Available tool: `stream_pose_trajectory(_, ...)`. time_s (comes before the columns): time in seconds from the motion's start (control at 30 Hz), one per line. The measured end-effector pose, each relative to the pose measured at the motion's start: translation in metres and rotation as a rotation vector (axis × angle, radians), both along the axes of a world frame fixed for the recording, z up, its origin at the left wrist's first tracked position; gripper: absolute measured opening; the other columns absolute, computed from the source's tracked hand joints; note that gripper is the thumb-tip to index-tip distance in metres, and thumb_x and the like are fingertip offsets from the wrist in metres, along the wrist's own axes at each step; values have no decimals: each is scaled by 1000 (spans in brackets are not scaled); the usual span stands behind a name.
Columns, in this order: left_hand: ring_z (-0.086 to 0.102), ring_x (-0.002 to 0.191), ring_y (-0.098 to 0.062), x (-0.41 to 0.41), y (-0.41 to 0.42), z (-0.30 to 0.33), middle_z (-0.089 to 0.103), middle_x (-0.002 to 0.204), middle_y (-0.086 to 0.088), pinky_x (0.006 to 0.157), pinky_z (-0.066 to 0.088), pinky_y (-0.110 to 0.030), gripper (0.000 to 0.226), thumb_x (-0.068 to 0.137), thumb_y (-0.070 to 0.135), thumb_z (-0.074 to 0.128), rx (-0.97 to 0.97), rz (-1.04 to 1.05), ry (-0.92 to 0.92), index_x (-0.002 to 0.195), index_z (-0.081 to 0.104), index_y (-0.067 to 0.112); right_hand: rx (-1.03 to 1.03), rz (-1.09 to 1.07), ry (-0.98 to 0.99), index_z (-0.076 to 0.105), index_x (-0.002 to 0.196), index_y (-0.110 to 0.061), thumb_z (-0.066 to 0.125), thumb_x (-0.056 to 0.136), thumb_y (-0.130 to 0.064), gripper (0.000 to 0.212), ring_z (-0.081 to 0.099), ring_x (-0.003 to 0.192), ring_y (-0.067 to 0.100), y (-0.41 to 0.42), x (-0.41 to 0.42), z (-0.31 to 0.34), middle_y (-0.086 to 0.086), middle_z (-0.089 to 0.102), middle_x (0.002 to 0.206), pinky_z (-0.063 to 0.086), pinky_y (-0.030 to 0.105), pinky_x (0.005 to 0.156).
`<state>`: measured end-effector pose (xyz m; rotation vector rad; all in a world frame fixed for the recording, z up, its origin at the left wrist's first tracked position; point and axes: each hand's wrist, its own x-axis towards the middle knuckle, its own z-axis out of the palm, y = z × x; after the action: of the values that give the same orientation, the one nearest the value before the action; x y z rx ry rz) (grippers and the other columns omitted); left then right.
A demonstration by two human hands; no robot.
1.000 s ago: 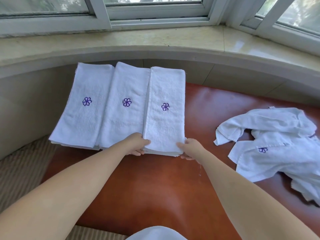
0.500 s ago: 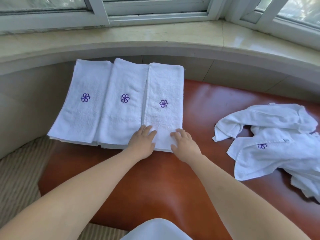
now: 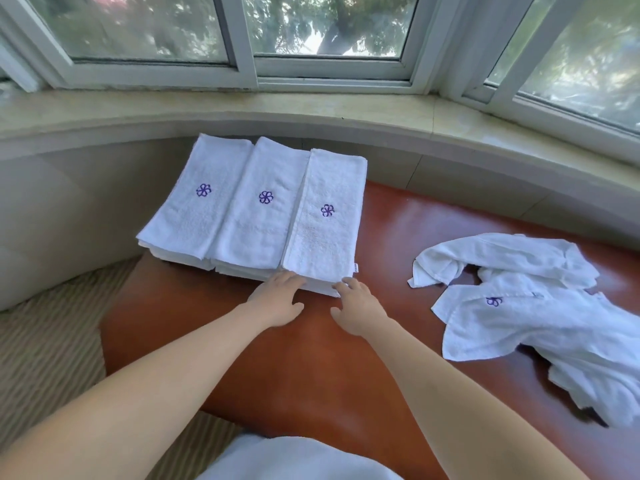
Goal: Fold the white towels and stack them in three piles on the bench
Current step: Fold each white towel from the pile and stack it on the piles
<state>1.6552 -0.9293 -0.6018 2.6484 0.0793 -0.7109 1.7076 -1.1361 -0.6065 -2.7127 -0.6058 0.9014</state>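
Three piles of folded white towels with purple flower logos lie side by side at the back left of the red-brown bench (image 3: 311,368): a left pile (image 3: 194,209), a middle pile (image 3: 256,216) and a right pile (image 3: 325,223). My left hand (image 3: 277,299) lies flat with its fingertips touching the near edge of the right pile. My right hand (image 3: 356,306) is beside it, fingers spread and relaxed, fingertips at the pile's near right corner. A heap of unfolded white towels (image 3: 540,313) lies on the bench to the right.
A stone window ledge (image 3: 311,112) curves behind the bench under white-framed windows. Beige striped carpet (image 3: 45,341) covers the floor at the left. A white cloth (image 3: 294,459) shows at the bottom edge, close to my body.
Both hands let go of the right pile's near edge, pressed flat on its top, then slid back toward me to its near edge. The view has tilted up.
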Motion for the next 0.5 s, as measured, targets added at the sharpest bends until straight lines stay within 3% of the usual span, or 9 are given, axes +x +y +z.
stream_pose_trajectory(0.33, 15, 155, -22, -93, -20, 53, 18, 168, 2, 123, 22, -41, 68, 99, 51, 55, 35, 51, -225, 157, 31, 27, 146, -44, -168, 34, 156, -24, 57, 98, -40, 64, 19, 154, 26, -16, -83, 48, 3, 24, 166, 25, 41, 122)
stream_pose_trajectory(0.5, 19, 153, -21, -163, -36, 62, 25, 166, 4, 123, 18, -39, 64, 99, 51, 55, -185, 247, -243, 156, 36, 27, 243, -148, -164, 41, 154, -24, 60, 98, -38, 60, 27, 151, 21, -38, -147, 65, -3, 32, 162, 26, 38, 122)
